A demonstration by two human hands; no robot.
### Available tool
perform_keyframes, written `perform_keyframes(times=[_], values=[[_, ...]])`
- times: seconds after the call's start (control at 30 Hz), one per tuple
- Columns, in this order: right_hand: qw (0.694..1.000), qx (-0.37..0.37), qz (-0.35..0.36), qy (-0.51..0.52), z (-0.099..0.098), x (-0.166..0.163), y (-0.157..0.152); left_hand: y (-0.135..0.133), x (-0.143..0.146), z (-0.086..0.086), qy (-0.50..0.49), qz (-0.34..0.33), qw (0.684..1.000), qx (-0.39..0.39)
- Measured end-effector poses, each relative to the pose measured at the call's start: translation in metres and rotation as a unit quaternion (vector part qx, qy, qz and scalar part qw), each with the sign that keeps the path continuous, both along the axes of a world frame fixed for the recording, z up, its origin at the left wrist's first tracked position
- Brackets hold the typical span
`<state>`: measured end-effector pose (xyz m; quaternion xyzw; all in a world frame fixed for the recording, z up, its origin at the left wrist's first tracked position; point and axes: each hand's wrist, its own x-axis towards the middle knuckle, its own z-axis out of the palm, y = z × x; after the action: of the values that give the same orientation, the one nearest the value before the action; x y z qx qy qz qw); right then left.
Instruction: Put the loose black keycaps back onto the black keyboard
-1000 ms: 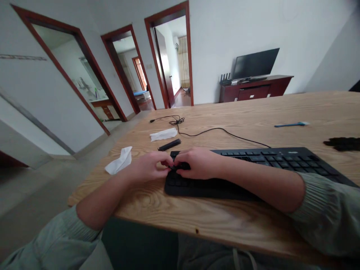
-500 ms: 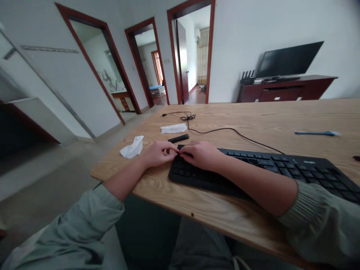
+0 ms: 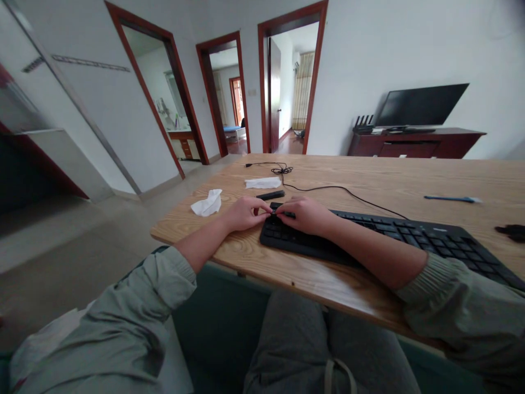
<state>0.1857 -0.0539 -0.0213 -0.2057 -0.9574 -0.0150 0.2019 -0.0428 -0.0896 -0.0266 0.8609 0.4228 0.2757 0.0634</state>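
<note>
- Keyboard (image 3: 410,232): on surface (image 3: 241,249), along front edge.
- Cable (image 3: 282,171): behind keyboard.
- Brush (image 3: 449,198): right of cable, behind keyboard.
- Television (image 3: 422,106): on cabinet (image 3: 410,149), beyond surface.

Left hand (image 3: 243,214): fingertips pinched at the left end of keyboard (image 3: 429,235)
Right hand (image 3: 307,214): over that end, fingertips just beside
Black strip (image 3: 270,195): just beyond hands
Crumpled tissue (image 3: 208,203): left of hands

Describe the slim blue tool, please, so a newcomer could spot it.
On the wooden table, find the black keyboard. Beyond its right half lies the blue tool, pale at its right end; its colour sets it apart from the black cable to its left.
</note>
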Motion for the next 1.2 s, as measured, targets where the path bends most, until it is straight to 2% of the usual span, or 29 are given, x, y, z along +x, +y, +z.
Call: perform_keyframes(times=[0.23,0.7,0.83,1.07,1.13,1.2], values=[[0.999,0.007,0.034,-0.006,0.004,0.001,-0.003,0.003,0.000,0.000,0.005,-0.068,0.997,0.020],[0.998,0.010,0.069,-0.010,0.004,0.000,-0.002,0.002,0.001,0.004,0.100,-0.086,0.987,0.095],[0.998,-0.002,0.057,-0.014,0.006,0.001,-0.003,0.001,0.000,0.004,0.126,-0.096,0.980,0.120],[0.997,0.015,0.050,-0.065,0.004,-0.002,-0.005,-0.003,0.000,-0.002,0.178,-0.073,0.966,0.173],[0.996,0.027,0.065,-0.058,0.010,0.001,-0.009,-0.005,-0.001,-0.002,0.157,-0.061,0.971,0.168],[0.998,0.033,0.050,0.002,0.023,0.015,-0.013,-0.006,-0.002,-0.002,0.111,-0.033,0.978,0.172]])
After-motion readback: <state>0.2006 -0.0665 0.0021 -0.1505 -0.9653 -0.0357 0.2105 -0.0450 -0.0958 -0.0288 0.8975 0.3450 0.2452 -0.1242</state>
